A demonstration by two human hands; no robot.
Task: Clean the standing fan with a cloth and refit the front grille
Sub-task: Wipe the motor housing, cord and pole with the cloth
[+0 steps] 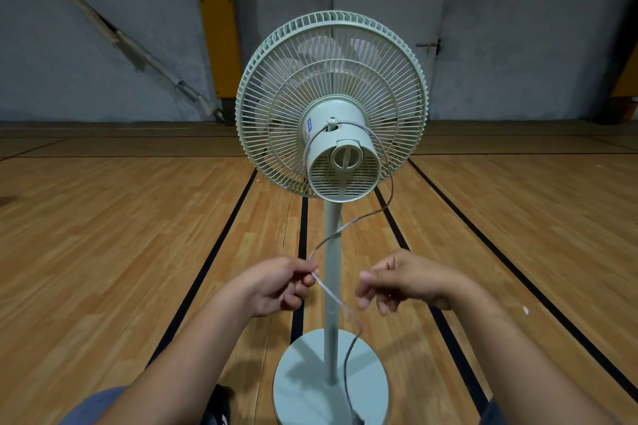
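The pale green standing fan (331,103) faces away from me, its rear grille (272,107) and motor housing (340,152) towards the camera. Blades show dimly through the wires. A thin grey power cord (388,162) loops round the housing, drops to my hands and runs down to the round base (303,376). My left hand (279,285) pinches the cord between thumb and fingers, just left of the pole (332,252). My right hand (404,281) hovers right of the pole with loosely curled fingers, thumb and forefinger apart; the cord passes just below its fingertips. No cloth is in view.
The fan stands on a wooden sports floor (121,235) with black lines. Behind it is a grey wall with a yellow padded post (221,45) and a white door (390,17). My dark shoe (217,407) sits left of the base.
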